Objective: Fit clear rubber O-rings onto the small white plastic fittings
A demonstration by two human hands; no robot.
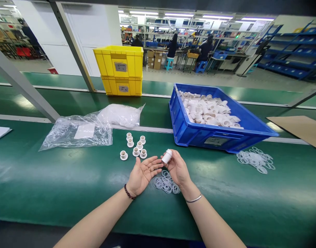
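Observation:
My right hand (177, 168) is closed on a white plastic fitting (166, 156), a short tube with a collar, held tilted above the green work surface. Palm up, my left hand (144, 174) lies open beside it, its fingertips close to the fitting; whether they touch it I cannot tell. Under and between the hands is a loose pile of translucent rings (166, 182), partly covered by my right hand. Several flanged white fittings (136, 151) stand on the surface just beyond my left hand.
A blue crate (207, 136) full of white fittings stands at the back right. More rings (256, 160) lie beside it. Clear plastic bags (77, 132) lie at the left, stacked yellow crates (119, 69) behind them. Cardboard (300, 129) sits far right. People sit in the background.

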